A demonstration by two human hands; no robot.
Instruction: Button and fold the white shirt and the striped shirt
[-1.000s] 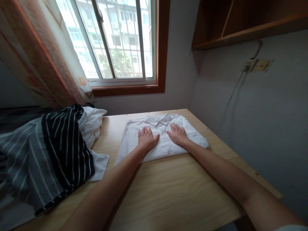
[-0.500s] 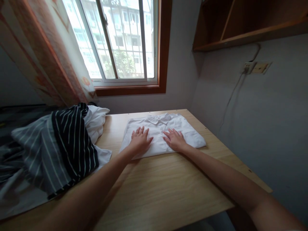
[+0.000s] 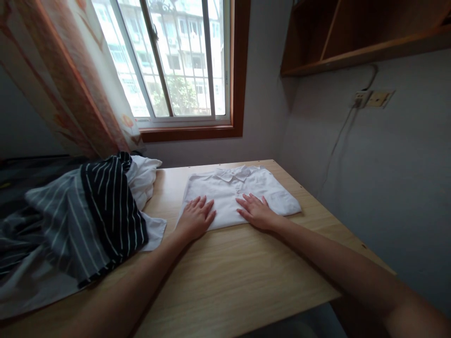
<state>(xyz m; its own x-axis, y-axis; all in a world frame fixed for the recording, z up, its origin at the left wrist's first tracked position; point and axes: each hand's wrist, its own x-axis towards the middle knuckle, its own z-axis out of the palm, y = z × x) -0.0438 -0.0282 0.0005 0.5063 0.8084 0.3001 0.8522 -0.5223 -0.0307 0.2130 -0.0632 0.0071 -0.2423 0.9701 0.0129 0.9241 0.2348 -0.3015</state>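
Observation:
A white collared shirt (image 3: pixel 225 188), folded into a flat, wide shape, lies near the far edge of the wooden table (image 3: pixel 225 277), its collar toward the window. My left hand (image 3: pixel 196 218) rests flat on the shirt's near left part, fingers spread and pointing away from me. On the near middle part lies my right hand (image 3: pixel 258 211), palm down with its fingers apart. Neither hand grips anything. The shirt's near edge runs partly beneath both hands.
Rumpled clothes, among them a black and grey striped piece (image 3: pixel 109 211) and a white one (image 3: pixel 143 176), are heaped on the left. A curtain (image 3: pixel 73 75) hangs beside the window. A wooden shelf (image 3: pixel 369 51) and a plugged-in socket (image 3: pixel 362 98) are on the right wall.
Both hands have slid a little nearer to me over the shirt, toward its near edge. The left one has also shifted slightly left. The shirt lies as before.

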